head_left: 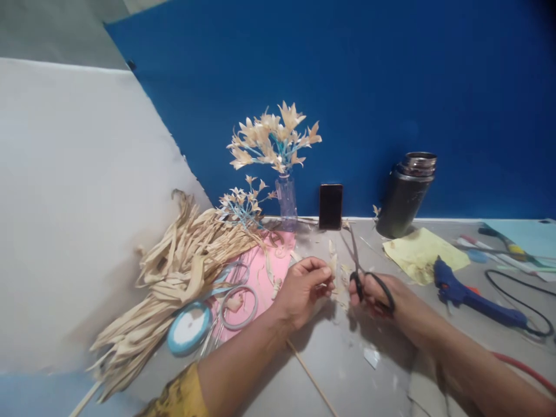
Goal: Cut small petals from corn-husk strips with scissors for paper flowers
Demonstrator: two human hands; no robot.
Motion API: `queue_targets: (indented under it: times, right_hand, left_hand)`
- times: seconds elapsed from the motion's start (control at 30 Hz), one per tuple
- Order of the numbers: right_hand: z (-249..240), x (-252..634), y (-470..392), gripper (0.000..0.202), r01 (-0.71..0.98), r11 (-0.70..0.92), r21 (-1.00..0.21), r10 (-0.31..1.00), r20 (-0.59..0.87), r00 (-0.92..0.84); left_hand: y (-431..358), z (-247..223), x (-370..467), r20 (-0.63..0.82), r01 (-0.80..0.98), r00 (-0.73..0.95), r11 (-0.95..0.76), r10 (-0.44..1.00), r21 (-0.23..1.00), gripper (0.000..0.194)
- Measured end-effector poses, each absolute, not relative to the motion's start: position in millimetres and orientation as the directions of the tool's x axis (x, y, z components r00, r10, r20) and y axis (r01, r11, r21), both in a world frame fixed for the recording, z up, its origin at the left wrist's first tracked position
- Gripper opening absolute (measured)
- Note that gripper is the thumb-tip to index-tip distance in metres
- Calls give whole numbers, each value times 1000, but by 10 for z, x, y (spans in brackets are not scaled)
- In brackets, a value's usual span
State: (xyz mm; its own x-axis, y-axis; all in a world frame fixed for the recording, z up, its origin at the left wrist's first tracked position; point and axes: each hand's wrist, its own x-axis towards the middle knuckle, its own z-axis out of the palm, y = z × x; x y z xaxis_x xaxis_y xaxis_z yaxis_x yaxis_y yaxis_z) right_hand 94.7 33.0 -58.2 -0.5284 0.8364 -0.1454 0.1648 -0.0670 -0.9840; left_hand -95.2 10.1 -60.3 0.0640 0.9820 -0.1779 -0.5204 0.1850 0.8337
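Note:
My left hand (306, 289) is closed in a pinch on a small pale strip of dried husk (333, 266) that points up from the fingertips. A little to its right, my right hand (376, 295) grips black-handled scissors (355, 255), with fingers through the loops and the blades pointing up and away from me. The blades stand apart from the strip, and they look slightly parted. Small pale scraps (343, 272) lie on the grey table between and beyond my hands. A thin stick (310, 376) lies below my left wrist.
Left: a dried husk bundle (182, 255), a blue-rimmed tape roll (190, 329), a ring (238, 308) on pink paper (260, 272). Behind: flowers in a clear bottle (286, 200), a phone (330, 207), a dark flask (406, 197). Right: yellow paper (417, 249), a corded blue glue gun (473, 298).

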Motion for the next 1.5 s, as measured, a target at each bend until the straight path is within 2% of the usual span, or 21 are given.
queue_targets:
  times: [0.13, 0.27, 0.4, 0.63, 1.5]
  right_hand:
    - [-631, 843, 219, 55, 229, -44, -972, 758, -182, -626]
    - [-653, 781, 162, 51, 258, -46, -965, 738, -206, -643]
    - [-661, 772, 167, 50, 252, -25, -968, 743, -186, -642]
    - [-683, 786, 158, 42, 237, -85, -968, 748, -219, -627]
    - [-682, 809, 168, 53, 218, -195, -956, 723, -290, -627]
  left_hand:
    - [100, -575, -932, -114, -581, -52, 63, 992, 811, 24]
    - [87, -575, -895, -116, -631, -97, 29, 989, 776, 24]
    - [70, -568, -876, -115, -656, -93, 26, 989, 754, 23]
    - [59, -566, -876, -120, -668, -79, 36, 990, 744, 22]
    - [79, -560, -940, -98, -655, -13, 65, 995, 753, 23]
